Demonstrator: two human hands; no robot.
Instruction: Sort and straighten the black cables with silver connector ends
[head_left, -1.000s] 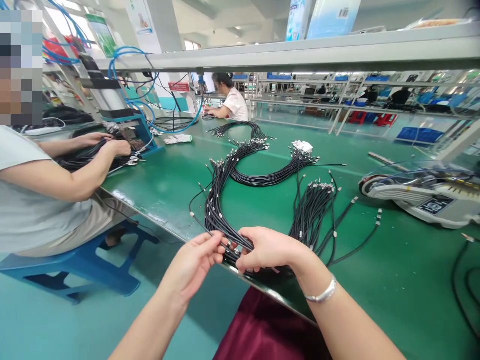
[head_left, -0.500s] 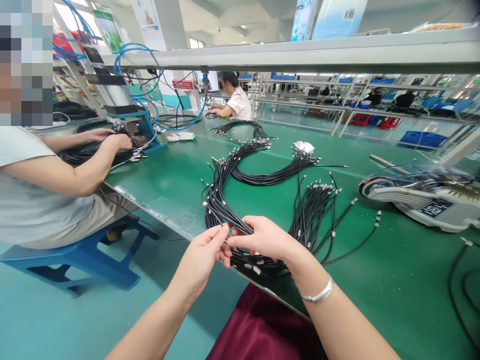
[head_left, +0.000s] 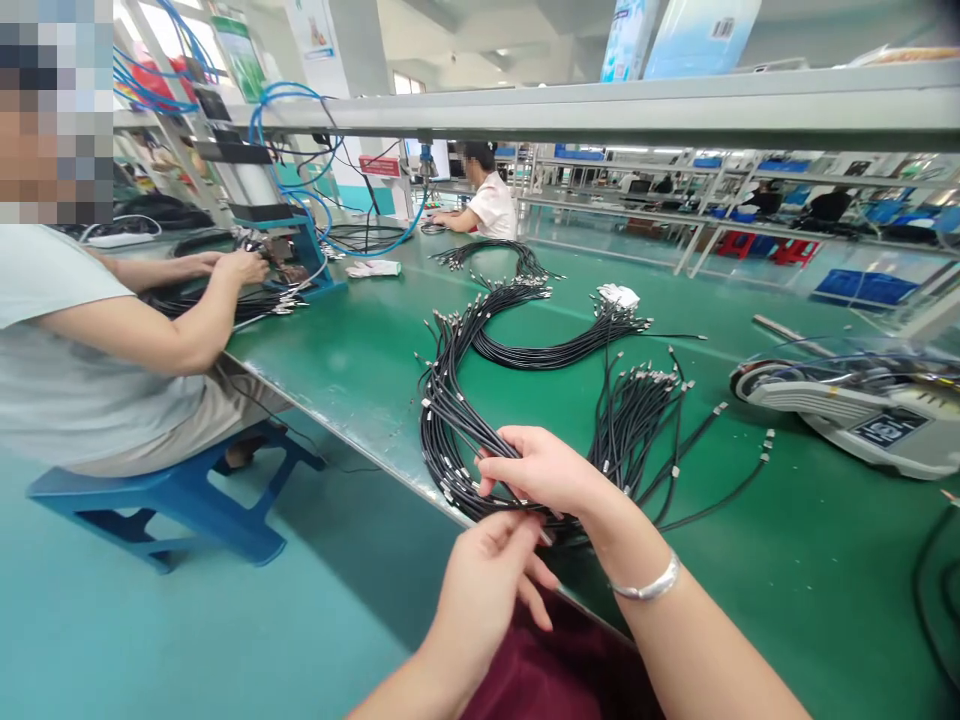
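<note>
Thin black cables with silver metal ends lie in a long curved bundle (head_left: 442, 420) along the front of the green table. My right hand (head_left: 544, 470) is closed around several strands of this bundle, thumb and fingers curled over them. Just below it, at the table's edge, my left hand (head_left: 491, 565) pinches thumb and forefinger together at a black cable by a silver end (head_left: 546, 538); its other fingers are spread. The pinched part is mostly covered by the fingertips. Right of my hands lies the bundle's thick fan of loose ends (head_left: 637, 410).
More cable bundles (head_left: 540, 355) lie farther back, with a white glove (head_left: 619, 296) by one. A tape-dispenser-like machine (head_left: 855, 410) stands at right. At left a co-worker (head_left: 127, 340) sits on a blue stool (head_left: 180, 500) by a press (head_left: 255, 190). A shelf (head_left: 570, 120) crosses above.
My left hand has moved right and down along the bundle, from beside my right fingertips to below my right hand. My right hand still grips the cables. The view has shifted slightly left.
</note>
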